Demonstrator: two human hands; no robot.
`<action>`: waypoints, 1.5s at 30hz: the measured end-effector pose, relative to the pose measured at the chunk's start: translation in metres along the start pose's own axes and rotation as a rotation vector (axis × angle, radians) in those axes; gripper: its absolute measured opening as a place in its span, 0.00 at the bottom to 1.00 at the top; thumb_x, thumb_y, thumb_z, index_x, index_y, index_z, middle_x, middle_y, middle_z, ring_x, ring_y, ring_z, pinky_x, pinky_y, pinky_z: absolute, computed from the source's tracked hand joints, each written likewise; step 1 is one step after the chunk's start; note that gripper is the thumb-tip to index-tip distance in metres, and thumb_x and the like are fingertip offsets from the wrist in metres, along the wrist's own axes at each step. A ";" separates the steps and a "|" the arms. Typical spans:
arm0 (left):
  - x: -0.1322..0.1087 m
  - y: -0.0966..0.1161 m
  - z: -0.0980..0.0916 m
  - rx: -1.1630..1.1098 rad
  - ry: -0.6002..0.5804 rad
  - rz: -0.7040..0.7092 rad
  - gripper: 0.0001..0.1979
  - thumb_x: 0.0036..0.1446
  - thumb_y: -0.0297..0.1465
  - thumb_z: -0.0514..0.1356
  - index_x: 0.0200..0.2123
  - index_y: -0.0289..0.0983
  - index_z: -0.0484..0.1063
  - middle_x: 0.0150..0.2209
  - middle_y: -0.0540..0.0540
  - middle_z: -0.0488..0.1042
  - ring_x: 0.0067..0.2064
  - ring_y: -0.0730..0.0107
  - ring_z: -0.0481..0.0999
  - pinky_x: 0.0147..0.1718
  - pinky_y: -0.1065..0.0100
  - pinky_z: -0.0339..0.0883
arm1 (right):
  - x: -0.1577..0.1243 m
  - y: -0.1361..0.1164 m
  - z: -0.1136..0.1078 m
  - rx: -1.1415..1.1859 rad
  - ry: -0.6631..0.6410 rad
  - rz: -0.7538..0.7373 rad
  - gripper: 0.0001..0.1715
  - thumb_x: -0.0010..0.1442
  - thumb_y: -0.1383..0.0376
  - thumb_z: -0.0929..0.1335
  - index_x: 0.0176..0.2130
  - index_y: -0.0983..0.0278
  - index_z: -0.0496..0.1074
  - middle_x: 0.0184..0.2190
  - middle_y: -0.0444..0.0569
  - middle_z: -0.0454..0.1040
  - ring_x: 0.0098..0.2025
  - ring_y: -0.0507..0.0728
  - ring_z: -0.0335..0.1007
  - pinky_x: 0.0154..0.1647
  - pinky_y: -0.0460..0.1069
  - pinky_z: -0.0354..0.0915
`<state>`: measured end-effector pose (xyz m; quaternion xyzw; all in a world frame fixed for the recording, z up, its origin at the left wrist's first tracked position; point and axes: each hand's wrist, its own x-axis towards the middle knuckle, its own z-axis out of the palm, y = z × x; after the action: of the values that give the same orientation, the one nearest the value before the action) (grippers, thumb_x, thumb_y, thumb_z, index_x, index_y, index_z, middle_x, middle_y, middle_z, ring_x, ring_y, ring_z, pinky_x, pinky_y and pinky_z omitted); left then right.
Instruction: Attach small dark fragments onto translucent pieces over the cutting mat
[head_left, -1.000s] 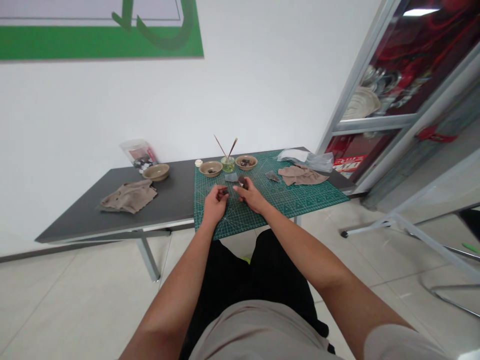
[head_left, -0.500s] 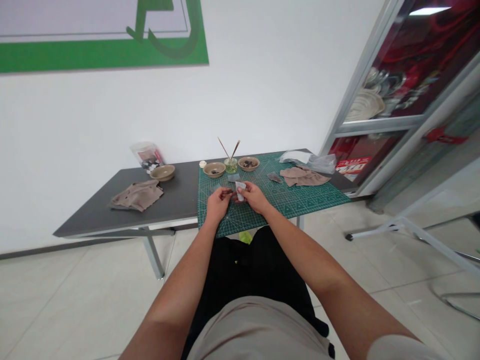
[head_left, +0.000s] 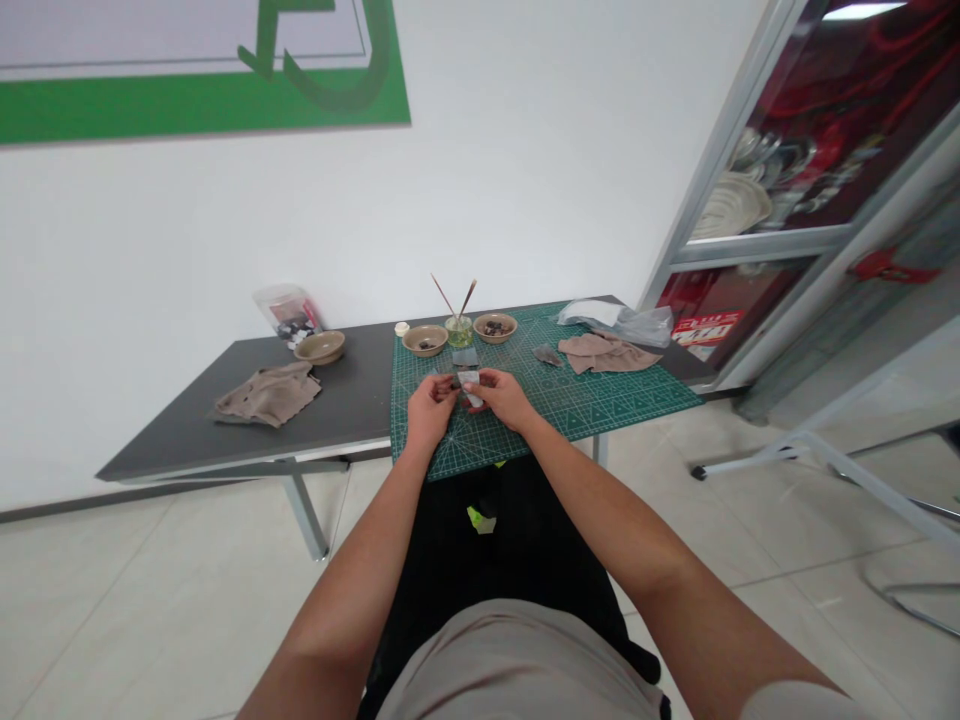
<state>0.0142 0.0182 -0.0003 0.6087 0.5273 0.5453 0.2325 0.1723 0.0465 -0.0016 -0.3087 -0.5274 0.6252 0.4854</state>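
Over the green cutting mat [head_left: 600, 400], my right hand [head_left: 508, 398] is closed on a small packet with a white front [head_left: 469, 386]; a reddish part shows below the white. My left hand [head_left: 430, 408] is at the packet's left side, fingers pinched together. Something small and dark shows at its fingertips, too small to name. A flat grey piece [head_left: 465, 357] lies on the mat just beyond the hands. Behind it stand a glass jar [head_left: 459, 331] with two thin brushes and two tan bowls, the left one [head_left: 425, 341] and the right one [head_left: 495, 328], holding small dark bits.
At the left are a brown cloth [head_left: 268, 394], another tan bowl [head_left: 320, 347] and a clear container [head_left: 288, 314]. To the right lie a small clear bag [head_left: 548, 355], a second brown cloth [head_left: 607, 353] and a plastic bag [head_left: 645, 325]. The wall [head_left: 525, 180] borders the table's back.
The packet has shifted slightly left and down, turning a little more upright. Both hands stay close together around it. The view has tilted a little.
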 end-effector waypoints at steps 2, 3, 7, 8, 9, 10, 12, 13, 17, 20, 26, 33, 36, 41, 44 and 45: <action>-0.001 0.001 0.000 -0.011 0.013 -0.030 0.10 0.50 0.34 0.63 0.36 0.36 0.76 0.30 0.48 0.77 0.30 0.70 0.74 0.33 0.68 0.69 | -0.001 -0.001 0.001 0.001 0.004 -0.002 0.23 0.43 0.53 0.77 0.35 0.63 0.73 0.31 0.45 0.76 0.28 0.54 0.74 0.30 0.51 0.73; -0.001 0.002 0.000 0.003 0.015 -0.031 0.09 0.50 0.34 0.63 0.35 0.36 0.76 0.29 0.49 0.77 0.29 0.71 0.74 0.33 0.68 0.69 | -0.001 -0.002 0.002 0.004 0.004 -0.004 0.23 0.43 0.53 0.77 0.35 0.63 0.73 0.31 0.45 0.76 0.28 0.54 0.74 0.31 0.51 0.73; -0.003 0.006 0.000 0.070 0.009 -0.007 0.08 0.51 0.34 0.63 0.34 0.37 0.76 0.27 0.50 0.75 0.28 0.72 0.72 0.31 0.69 0.68 | -0.002 -0.002 0.003 0.010 0.013 -0.010 0.23 0.43 0.53 0.77 0.36 0.62 0.73 0.33 0.45 0.77 0.30 0.54 0.74 0.32 0.51 0.73; -0.003 0.007 0.000 0.080 -0.001 0.000 0.08 0.51 0.33 0.62 0.34 0.37 0.76 0.26 0.51 0.75 0.28 0.71 0.73 0.31 0.69 0.68 | -0.002 -0.002 0.004 0.009 0.019 -0.012 0.23 0.43 0.53 0.77 0.36 0.62 0.73 0.33 0.45 0.77 0.30 0.54 0.74 0.32 0.51 0.73; -0.003 0.007 0.001 0.087 -0.012 0.004 0.07 0.51 0.33 0.62 0.34 0.37 0.75 0.26 0.51 0.75 0.28 0.71 0.73 0.32 0.69 0.68 | -0.002 -0.002 0.004 0.007 0.023 -0.013 0.23 0.43 0.53 0.77 0.36 0.62 0.73 0.33 0.45 0.77 0.30 0.54 0.73 0.32 0.51 0.73; -0.004 0.007 0.001 0.092 -0.019 0.008 0.07 0.52 0.33 0.62 0.34 0.37 0.75 0.27 0.51 0.75 0.29 0.71 0.74 0.32 0.69 0.68 | -0.002 -0.001 0.004 0.003 0.024 -0.016 0.23 0.43 0.53 0.76 0.36 0.62 0.73 0.33 0.45 0.77 0.30 0.54 0.73 0.32 0.51 0.73; -0.004 0.006 0.002 0.108 -0.034 0.020 0.06 0.53 0.32 0.61 0.35 0.38 0.74 0.28 0.50 0.77 0.31 0.70 0.76 0.35 0.69 0.69 | -0.002 -0.001 0.004 -0.007 0.030 -0.024 0.23 0.44 0.53 0.76 0.36 0.62 0.74 0.32 0.45 0.76 0.29 0.53 0.72 0.32 0.51 0.73; -0.004 0.006 0.002 0.118 -0.041 0.027 0.06 0.53 0.31 0.61 0.35 0.38 0.74 0.29 0.50 0.77 0.32 0.70 0.76 0.36 0.68 0.69 | -0.002 -0.001 0.005 -0.012 0.034 -0.029 0.22 0.44 0.53 0.76 0.36 0.62 0.74 0.31 0.44 0.76 0.29 0.53 0.72 0.33 0.51 0.73; -0.004 0.004 0.002 0.126 -0.052 0.048 0.07 0.52 0.28 0.61 0.37 0.39 0.74 0.31 0.50 0.78 0.33 0.70 0.77 0.37 0.68 0.70 | -0.002 -0.001 0.005 -0.017 0.044 -0.049 0.21 0.44 0.53 0.76 0.35 0.62 0.74 0.32 0.44 0.76 0.30 0.53 0.72 0.33 0.51 0.73; -0.003 0.004 0.000 0.076 -0.027 0.034 0.08 0.52 0.29 0.61 0.37 0.38 0.75 0.32 0.49 0.78 0.32 0.70 0.76 0.36 0.68 0.70 | -0.002 -0.001 0.005 -0.013 0.035 -0.046 0.21 0.44 0.54 0.76 0.35 0.63 0.74 0.31 0.44 0.76 0.30 0.54 0.72 0.33 0.51 0.73; -0.002 0.002 0.001 0.058 -0.038 0.033 0.07 0.53 0.33 0.62 0.35 0.38 0.75 0.31 0.49 0.78 0.32 0.70 0.76 0.35 0.68 0.70 | -0.001 0.001 0.006 -0.069 0.078 -0.069 0.19 0.45 0.53 0.74 0.34 0.62 0.74 0.30 0.45 0.75 0.30 0.55 0.73 0.33 0.53 0.74; -0.004 0.003 0.003 0.130 -0.075 0.070 0.06 0.53 0.28 0.61 0.36 0.37 0.76 0.32 0.49 0.78 0.32 0.70 0.76 0.36 0.69 0.70 | 0.000 0.008 0.004 -0.164 0.097 -0.103 0.18 0.47 0.54 0.73 0.35 0.62 0.74 0.31 0.45 0.76 0.32 0.55 0.72 0.32 0.51 0.73; -0.005 0.004 0.002 0.205 -0.051 0.080 0.06 0.54 0.28 0.61 0.36 0.37 0.76 0.33 0.48 0.79 0.34 0.70 0.76 0.38 0.68 0.70 | 0.000 0.009 0.003 -0.180 0.085 -0.111 0.19 0.47 0.54 0.72 0.35 0.64 0.74 0.31 0.45 0.76 0.31 0.54 0.72 0.31 0.50 0.73; -0.005 0.000 0.001 0.262 -0.054 0.129 0.07 0.53 0.28 0.61 0.37 0.37 0.76 0.35 0.48 0.79 0.36 0.69 0.77 0.41 0.67 0.70 | 0.000 0.010 0.003 -0.181 0.095 -0.106 0.20 0.47 0.54 0.73 0.35 0.66 0.75 0.29 0.46 0.76 0.30 0.55 0.72 0.30 0.51 0.73; -0.005 -0.001 0.001 0.291 -0.083 0.140 0.08 0.53 0.27 0.61 0.37 0.37 0.76 0.35 0.48 0.79 0.37 0.68 0.77 0.42 0.67 0.69 | 0.000 0.009 0.003 -0.186 0.105 -0.112 0.19 0.47 0.54 0.73 0.35 0.66 0.76 0.30 0.47 0.77 0.30 0.55 0.72 0.30 0.50 0.73; -0.006 -0.001 0.002 0.298 -0.083 0.134 0.08 0.53 0.27 0.60 0.38 0.37 0.76 0.35 0.47 0.78 0.37 0.68 0.77 0.41 0.66 0.69 | -0.001 0.009 0.003 -0.185 0.100 -0.109 0.19 0.47 0.55 0.73 0.36 0.66 0.76 0.30 0.47 0.77 0.30 0.55 0.72 0.30 0.50 0.73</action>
<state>0.0160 0.0140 -0.0040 0.6922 0.5505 0.4498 0.1246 0.1673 0.0449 -0.0094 -0.3538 -0.5739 0.5304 0.5139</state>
